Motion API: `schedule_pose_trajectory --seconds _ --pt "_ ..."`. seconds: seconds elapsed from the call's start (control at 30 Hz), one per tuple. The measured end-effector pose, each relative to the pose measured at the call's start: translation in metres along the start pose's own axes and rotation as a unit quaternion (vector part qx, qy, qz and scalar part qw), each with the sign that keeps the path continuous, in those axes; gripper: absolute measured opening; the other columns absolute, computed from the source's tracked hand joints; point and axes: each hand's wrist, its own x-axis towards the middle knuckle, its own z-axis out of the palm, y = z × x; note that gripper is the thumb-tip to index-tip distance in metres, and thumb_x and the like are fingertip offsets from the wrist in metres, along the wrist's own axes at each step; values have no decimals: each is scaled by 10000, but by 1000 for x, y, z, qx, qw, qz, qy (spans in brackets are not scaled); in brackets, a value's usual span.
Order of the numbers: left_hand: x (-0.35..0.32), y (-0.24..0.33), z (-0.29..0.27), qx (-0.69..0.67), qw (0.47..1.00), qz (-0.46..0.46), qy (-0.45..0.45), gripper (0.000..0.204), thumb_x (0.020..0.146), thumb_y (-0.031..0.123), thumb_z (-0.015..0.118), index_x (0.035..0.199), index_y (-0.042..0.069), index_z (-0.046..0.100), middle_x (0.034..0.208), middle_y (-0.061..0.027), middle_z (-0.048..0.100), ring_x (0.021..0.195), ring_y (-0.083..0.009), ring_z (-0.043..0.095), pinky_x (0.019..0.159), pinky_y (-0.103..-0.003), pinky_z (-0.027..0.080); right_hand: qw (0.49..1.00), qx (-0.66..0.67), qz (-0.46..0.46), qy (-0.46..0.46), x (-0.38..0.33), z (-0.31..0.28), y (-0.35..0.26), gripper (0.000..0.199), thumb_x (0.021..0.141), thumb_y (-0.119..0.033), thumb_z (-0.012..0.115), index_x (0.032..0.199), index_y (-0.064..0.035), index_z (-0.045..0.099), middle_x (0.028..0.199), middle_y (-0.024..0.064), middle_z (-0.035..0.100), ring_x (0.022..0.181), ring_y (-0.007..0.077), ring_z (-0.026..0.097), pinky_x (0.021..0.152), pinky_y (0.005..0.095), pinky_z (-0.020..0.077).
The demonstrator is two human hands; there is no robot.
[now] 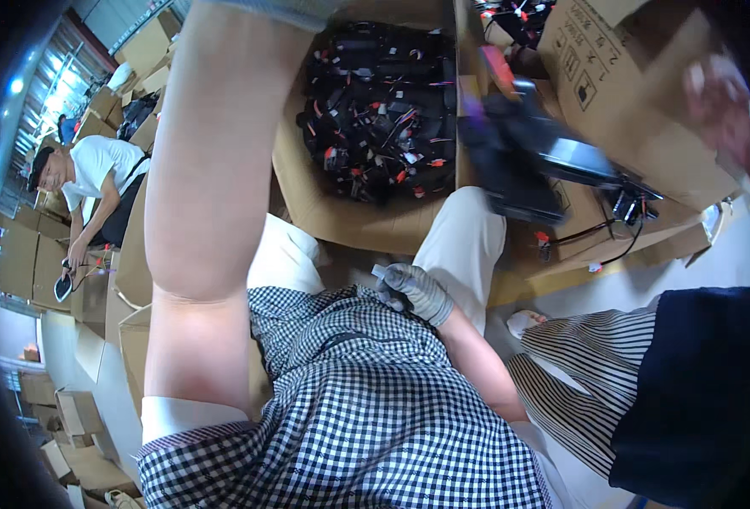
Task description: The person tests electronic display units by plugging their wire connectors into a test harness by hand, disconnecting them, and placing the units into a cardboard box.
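We take the open carton (349, 225) as our landmark: black units (383, 110) with coloured connectors lie jumbled inside it, forward of our gloved right hand (417, 293) across the carton's near wall. That hand is just outside the wall, fingers curled in; we cannot tell whether they close on anything. Our left forearm (209, 153) runs forward along the carton's left side, its hand out of view, so we cannot tell its grip or which hand is nearer. At the carton's right side are blurred black devices (515, 161), their long axis lost in the smear. Farther right, a printed carton (617, 102) bears dark characters and handling symbols; we can make out no brand.
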Motion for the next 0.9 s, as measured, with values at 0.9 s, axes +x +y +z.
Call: schedule_pose_trajectory --seconds 0.9 --pt "-376 -112 -187 211 837 -425 271 370 764 315 700 995 69 548 886 19 537 733 -62 495 671 -208 418 963 -82 112 232 16 10 -31 366 854 -393 568 782 -38 621 571 -34 488 451 13 379 412 154 277"
